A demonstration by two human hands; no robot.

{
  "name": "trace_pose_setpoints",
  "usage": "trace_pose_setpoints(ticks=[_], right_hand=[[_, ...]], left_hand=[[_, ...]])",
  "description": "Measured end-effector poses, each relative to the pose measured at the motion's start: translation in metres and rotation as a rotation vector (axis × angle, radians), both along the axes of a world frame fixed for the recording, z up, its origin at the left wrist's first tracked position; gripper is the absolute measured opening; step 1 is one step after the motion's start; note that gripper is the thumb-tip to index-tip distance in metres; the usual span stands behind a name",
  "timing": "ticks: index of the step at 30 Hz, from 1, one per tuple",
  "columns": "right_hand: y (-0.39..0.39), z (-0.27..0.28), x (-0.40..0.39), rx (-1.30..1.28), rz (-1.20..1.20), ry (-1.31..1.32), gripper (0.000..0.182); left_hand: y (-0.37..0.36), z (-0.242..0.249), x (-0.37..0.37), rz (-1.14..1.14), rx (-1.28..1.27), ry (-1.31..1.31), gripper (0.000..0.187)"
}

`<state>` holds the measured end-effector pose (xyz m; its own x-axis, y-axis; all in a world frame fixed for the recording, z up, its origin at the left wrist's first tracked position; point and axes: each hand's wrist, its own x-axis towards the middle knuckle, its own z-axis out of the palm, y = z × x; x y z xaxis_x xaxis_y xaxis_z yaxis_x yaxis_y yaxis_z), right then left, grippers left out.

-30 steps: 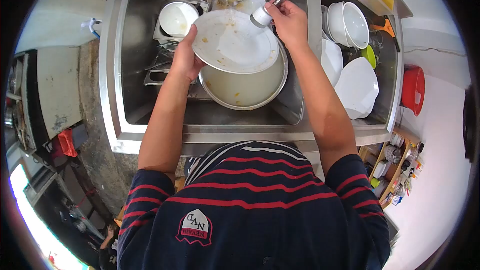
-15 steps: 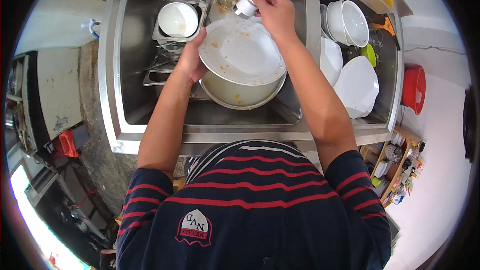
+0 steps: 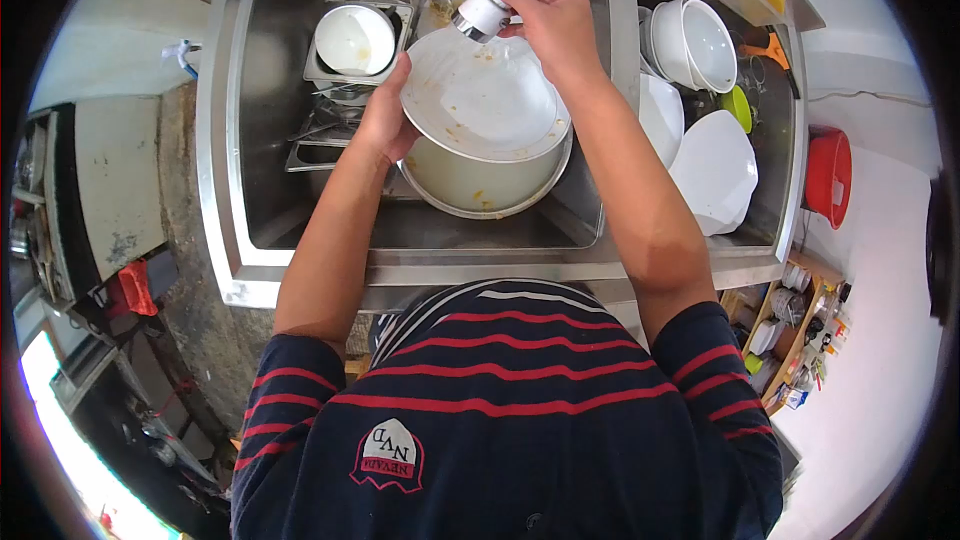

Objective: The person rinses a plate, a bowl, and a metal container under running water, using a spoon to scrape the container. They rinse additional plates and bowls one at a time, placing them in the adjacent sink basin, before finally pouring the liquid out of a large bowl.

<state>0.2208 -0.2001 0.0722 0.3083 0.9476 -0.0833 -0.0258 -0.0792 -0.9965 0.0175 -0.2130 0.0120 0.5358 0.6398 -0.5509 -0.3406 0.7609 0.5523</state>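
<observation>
My left hand [image 3: 386, 115] grips the left rim of a white plate [image 3: 485, 100], its thumb on the upper side. Yellowish food bits and water lie on the plate. In my right hand [image 3: 552, 25] is a white and chrome faucet spray head [image 3: 482, 16] on a flexible metal hose, angled down over the plate's far edge. Beneath the plate sits a round metal basin [image 3: 485, 185] of cloudy water with food scraps. A white bowl [image 3: 355, 40] rests in a square metal container left of my left hand.
These things are in a steel sink [image 3: 420, 258]. Several metal trays and utensils [image 3: 325, 135] lie at its left. The right basin holds white bowls [image 3: 692, 45], white plates [image 3: 715, 175] and a green cup [image 3: 737, 110]. A red basin [image 3: 828, 175] is further right.
The spray head has moved slightly left and toward me, over the plate. Food bits on the plate have shifted, and the plate has tilted a little.
</observation>
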Motion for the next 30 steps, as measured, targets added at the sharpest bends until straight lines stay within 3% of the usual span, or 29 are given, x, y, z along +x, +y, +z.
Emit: trace_pose_setpoints(ticks=[14,25,30], right_hand=[[0.002,-0.013,0.004,0.04,-0.058,-0.081,0.025],[0.004,-0.043,0.019,0.006,-0.138,-0.49,0.023],[0.004,-0.04,0.016,0.025,-0.15,-0.326,0.023]], left_hand=[[0.0,0.003,0.002,-0.008,-0.005,-0.021,0.063],[0.005,0.01,-0.007,0.013,-0.038,0.067,0.06],[0.007,0.01,-0.01,-0.012,0.003,0.116,0.059]])
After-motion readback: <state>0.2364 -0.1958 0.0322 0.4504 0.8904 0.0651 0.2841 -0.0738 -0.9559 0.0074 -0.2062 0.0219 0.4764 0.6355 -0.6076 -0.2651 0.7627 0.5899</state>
